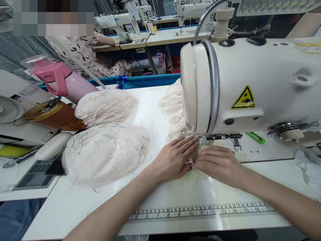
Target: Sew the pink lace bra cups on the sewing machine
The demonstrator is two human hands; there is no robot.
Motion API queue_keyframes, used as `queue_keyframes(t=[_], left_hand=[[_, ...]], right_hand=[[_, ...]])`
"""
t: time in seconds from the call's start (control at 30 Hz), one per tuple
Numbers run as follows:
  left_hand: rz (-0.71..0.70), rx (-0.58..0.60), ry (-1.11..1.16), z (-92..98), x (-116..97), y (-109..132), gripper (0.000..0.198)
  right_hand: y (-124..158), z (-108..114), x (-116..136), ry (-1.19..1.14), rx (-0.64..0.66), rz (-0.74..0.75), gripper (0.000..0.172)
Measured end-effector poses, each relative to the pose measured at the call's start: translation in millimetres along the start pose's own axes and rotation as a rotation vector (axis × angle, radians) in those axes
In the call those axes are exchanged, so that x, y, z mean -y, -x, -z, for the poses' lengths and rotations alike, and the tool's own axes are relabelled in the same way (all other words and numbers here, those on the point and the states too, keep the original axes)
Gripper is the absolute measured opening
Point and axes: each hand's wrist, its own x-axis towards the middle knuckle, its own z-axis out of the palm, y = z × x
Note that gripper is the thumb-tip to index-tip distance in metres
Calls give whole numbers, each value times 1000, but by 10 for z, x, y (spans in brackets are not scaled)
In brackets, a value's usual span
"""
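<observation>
A sewing machine point(240, 87) stands at the right, its rounded head above the work. Under the head lies a piece of white lace fabric point(200, 143), mostly covered by fingers. My left hand point(177, 157) rests flat on the lace with its fingers stretched out towards the needle area, which the head hides. Close beside it, my right hand point(220, 164) has its fingers pressed together on the lace's near edge. Behind my left hand, more pale lace point(173, 103) spreads over the table.
Two heaps of pale lace pieces with loose threads, a rear one point(105, 105) and a nearer one point(105, 154), lie at left. Past them stand a pink bottle point(67, 80) and an amber cup point(52, 113). Green thread snips point(255, 137) lie right. A person point(82, 57) sits beyond.
</observation>
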Motion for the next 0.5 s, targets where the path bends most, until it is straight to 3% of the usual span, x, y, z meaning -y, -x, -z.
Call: queue_keyframes(t=[0.5], left_hand=[[16,5,-70,42,22,-41,53]], right_hand=[[70,-120,-42,57,-20,-8,21]])
